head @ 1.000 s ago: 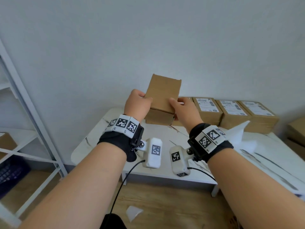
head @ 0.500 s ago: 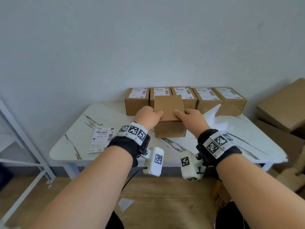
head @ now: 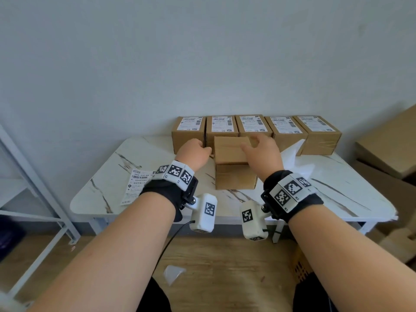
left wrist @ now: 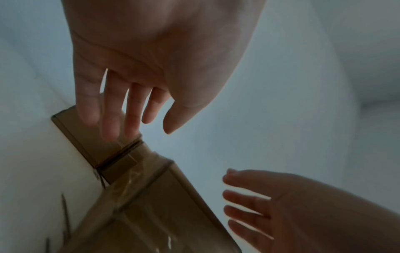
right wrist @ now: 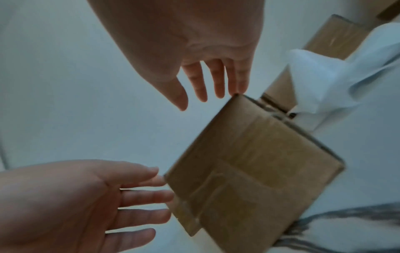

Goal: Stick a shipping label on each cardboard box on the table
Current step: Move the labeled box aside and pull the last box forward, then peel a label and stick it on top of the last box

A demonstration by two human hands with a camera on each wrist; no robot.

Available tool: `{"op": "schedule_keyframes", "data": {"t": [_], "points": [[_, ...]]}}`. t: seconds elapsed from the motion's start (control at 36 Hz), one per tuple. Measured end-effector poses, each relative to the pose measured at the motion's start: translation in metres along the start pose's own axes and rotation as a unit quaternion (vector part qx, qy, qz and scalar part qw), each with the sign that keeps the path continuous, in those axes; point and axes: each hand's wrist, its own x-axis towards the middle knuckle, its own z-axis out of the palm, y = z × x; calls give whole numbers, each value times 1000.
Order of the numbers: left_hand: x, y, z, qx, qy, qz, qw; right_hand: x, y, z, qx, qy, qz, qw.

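A plain cardboard box (head: 234, 174) with no label stands on the white marble table (head: 337, 183), in front of a back row of several labelled boxes (head: 252, 123). My left hand (head: 198, 149) is at the box's left side with straight fingers; in the right wrist view the left hand (right wrist: 129, 196) has its fingertips at the box (right wrist: 249, 162) edge. My right hand (head: 258, 147) hovers open over the box's top right. In the left wrist view the left hand (left wrist: 129, 111) holds nothing above the box (left wrist: 151, 196). A loose shipping label (head: 137, 185) lies on the table at left.
Crumpled white backing paper (head: 295, 154) lies right of the box. A metal shelf frame (head: 33, 181) stands at left, and large cardboard boxes (head: 387, 140) are stacked at right. A paper scrap (head: 173, 273) lies on the wooden floor.
The plain box came down from in the air onto the table in front of the row. Both hands, which gripped it before, have let go and spread their fingers.
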Motion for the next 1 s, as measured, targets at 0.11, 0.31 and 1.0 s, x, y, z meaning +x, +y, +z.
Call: {"op": "schedule_keyframes", "data": {"t": [0.11,0.31,1.0], "points": [[6,-20,-19,22,32,-24,999,-7,-26,5,47,-8,-46,998],[0,-68,-53,71,67,-83,992,-33,-62,35,79,-61,-89,991],[11,-149,-47,163,57,-185,967,-53,-46,141,-79,-271,-63,957]]}}
